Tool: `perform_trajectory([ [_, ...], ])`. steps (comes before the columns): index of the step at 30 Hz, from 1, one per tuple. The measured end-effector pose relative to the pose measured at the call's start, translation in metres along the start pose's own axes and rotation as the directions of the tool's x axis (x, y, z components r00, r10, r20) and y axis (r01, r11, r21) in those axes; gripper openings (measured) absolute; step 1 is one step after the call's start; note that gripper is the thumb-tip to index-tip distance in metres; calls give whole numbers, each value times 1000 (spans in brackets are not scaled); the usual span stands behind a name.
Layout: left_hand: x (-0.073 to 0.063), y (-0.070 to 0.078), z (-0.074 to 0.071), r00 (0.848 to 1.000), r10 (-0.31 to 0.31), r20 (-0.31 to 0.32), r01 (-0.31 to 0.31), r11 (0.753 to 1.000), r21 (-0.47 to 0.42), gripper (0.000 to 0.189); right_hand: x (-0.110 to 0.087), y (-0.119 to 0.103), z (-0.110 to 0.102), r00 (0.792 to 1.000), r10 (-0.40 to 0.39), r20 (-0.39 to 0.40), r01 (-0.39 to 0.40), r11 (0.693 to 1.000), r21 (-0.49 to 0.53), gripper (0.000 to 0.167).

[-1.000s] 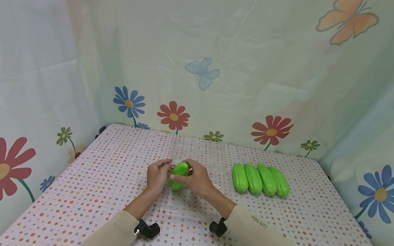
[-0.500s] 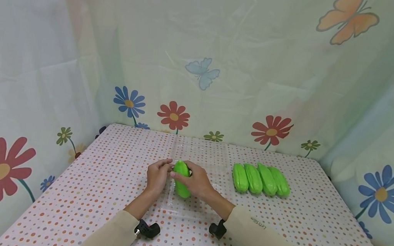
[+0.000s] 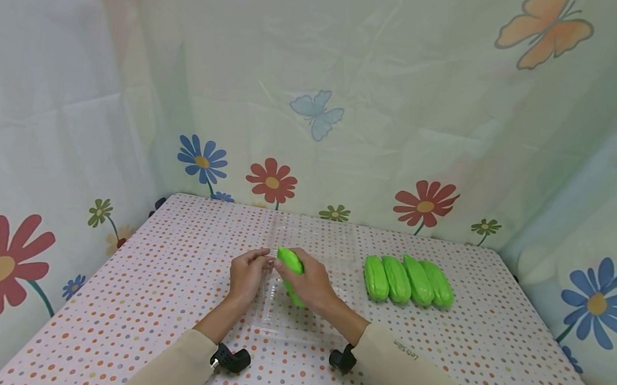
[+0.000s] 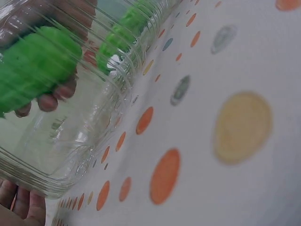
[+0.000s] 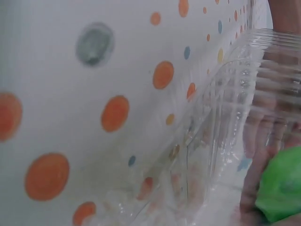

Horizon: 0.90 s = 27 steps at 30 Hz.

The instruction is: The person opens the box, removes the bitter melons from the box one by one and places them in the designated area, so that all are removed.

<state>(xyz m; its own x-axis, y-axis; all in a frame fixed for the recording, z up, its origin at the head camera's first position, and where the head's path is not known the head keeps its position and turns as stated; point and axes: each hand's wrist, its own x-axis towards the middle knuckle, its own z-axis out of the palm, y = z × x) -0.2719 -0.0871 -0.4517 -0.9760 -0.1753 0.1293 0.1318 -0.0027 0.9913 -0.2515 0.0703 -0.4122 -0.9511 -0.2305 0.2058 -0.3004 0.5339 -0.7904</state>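
Observation:
My right hand [image 3: 312, 283] grips a bright green bitter melon [image 3: 290, 262], long and ridged, fingers wrapped over it. The melon [image 4: 40, 63] shows through the wall of a clear plastic clamshell box [image 3: 276, 323], with fingertips curled under it. At the box's left side, my left hand [image 3: 245, 278] pinches the rim with bent fingers; these fingers [image 4: 21, 205] appear at the rim in the left wrist view. In the right wrist view the melon [image 5: 282, 183] lies in my palm beside the transparent box wall [image 5: 211, 136]. The right hand covers part of the melon.
Several more green bitter melons [image 3: 409, 281] lie side by side on the table, right of the box. The box's clear lid [image 3: 313, 235] lies folded back behind it. A dotted cloth [image 3: 186, 225] covers the table, and a flowered curtain [image 3: 240, 90] stands behind.
The bitter melon has turned in my right hand, from facing endwise to lying lengthwise, and shifted slightly right. My left hand stays at the box's rim.

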Motion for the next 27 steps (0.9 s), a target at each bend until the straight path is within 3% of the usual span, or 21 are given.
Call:
perform_trajectory([
  [10,0,0,1,1000,2,9,-1,999,-38,33,1,4,-11,999,-5,-39,5,1000,3,47],
  [16,1,-1,1,999,-17,28,19,998,-65,33,1,6,-25,997,56,-59,-52,997,61,38],
  [18,-3,5,1,1000,-20,24,21,997,-67,33,1,6,-30,996,64,-68,-60,997,56,35],
  [27,-1,-2,0,999,-9,41,13,995,-98,38,3,15,-61,994,51,-95,-53,998,-19,33],
])
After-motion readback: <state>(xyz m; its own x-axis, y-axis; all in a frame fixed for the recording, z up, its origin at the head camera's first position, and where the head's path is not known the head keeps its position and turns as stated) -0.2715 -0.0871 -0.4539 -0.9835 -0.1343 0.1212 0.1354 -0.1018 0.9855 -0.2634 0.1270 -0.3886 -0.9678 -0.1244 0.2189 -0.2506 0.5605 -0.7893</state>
